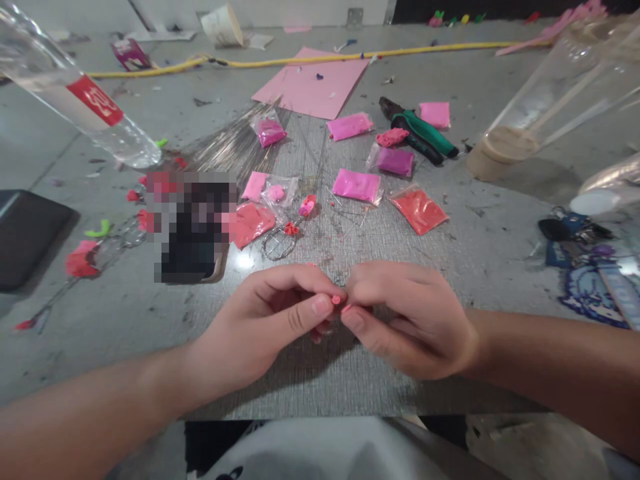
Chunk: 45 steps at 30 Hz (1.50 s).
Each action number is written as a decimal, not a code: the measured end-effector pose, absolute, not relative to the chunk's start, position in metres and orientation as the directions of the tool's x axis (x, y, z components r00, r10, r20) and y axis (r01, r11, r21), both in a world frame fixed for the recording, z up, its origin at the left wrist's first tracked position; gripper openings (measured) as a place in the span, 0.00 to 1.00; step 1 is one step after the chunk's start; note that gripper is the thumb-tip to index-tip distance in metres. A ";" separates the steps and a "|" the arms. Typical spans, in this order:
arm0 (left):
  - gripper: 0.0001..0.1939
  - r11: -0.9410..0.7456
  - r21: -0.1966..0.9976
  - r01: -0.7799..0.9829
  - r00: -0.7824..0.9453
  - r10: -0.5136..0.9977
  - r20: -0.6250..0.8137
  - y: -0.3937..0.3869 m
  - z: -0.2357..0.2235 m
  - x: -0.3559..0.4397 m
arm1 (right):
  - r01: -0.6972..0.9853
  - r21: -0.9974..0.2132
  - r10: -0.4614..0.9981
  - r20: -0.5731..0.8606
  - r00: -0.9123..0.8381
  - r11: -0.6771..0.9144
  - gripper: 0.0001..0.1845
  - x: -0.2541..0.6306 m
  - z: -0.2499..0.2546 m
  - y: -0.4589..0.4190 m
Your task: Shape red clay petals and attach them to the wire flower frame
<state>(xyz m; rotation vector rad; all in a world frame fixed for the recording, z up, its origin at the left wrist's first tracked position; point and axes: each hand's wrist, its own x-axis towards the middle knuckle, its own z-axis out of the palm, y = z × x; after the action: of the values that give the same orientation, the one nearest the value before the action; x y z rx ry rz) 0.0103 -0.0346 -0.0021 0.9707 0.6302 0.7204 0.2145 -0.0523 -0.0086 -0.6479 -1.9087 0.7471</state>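
Near the table's front edge, my left hand (pixel 280 313) pinches a small piece of red modelling clay (pixel 337 300) between thumb and forefinger. My right hand (pixel 410 313) meets it fingertip to fingertip, its thumb and forefinger closed on a bit of the same red clay at their tips. Whether the two bits are one piece I cannot tell. Just beyond the hands lie a wire ring with a red clay flower (pixel 291 229) and a small pink-and-red clay piece (pixel 307 205). Bags of red clay (pixel 419 209) and magenta clay (pixel 357 185) lie farther back.
Green-handled pliers (pixel 420 130) lie behind the bags. At left are a leaning water bottle (pixel 95 100), a bundle of thin wires (pixel 235 143), a phone (pixel 195 230) and a black case (pixel 33 237). Tall clear cups (pixel 530 100) and keys (pixel 575 230) stand or lie right. A yellow cable (pixel 280 61) crosses the back.
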 end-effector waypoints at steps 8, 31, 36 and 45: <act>0.03 0.413 0.870 -0.269 0.621 0.765 -0.171 -0.036 -0.003 0.011 | 0.160 -0.709 0.705 0.596 -0.385 0.687 0.08 0.212 -0.010 -0.053; 0.03 0.448 0.851 -0.273 0.642 0.744 -0.186 -0.035 -0.005 0.006 | 0.198 -0.685 0.698 0.603 -0.386 0.701 0.09 0.213 -0.008 -0.056; 0.03 0.436 0.858 -0.272 0.648 0.742 -0.172 -0.034 -0.004 0.006 | 0.180 -0.697 0.699 0.594 -0.397 0.694 0.09 0.213 -0.008 -0.056; 0.04 0.421 0.866 -0.270 0.656 0.739 -0.155 -0.035 -0.003 0.006 | 0.152 -0.701 0.691 0.599 -0.405 0.697 0.08 0.213 -0.008 -0.054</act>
<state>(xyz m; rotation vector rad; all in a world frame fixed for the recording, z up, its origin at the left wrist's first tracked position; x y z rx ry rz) 0.0056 -0.0351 -0.0035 0.9342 0.5771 0.6776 0.2131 -0.0544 -0.0079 -0.6525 -1.9285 0.6931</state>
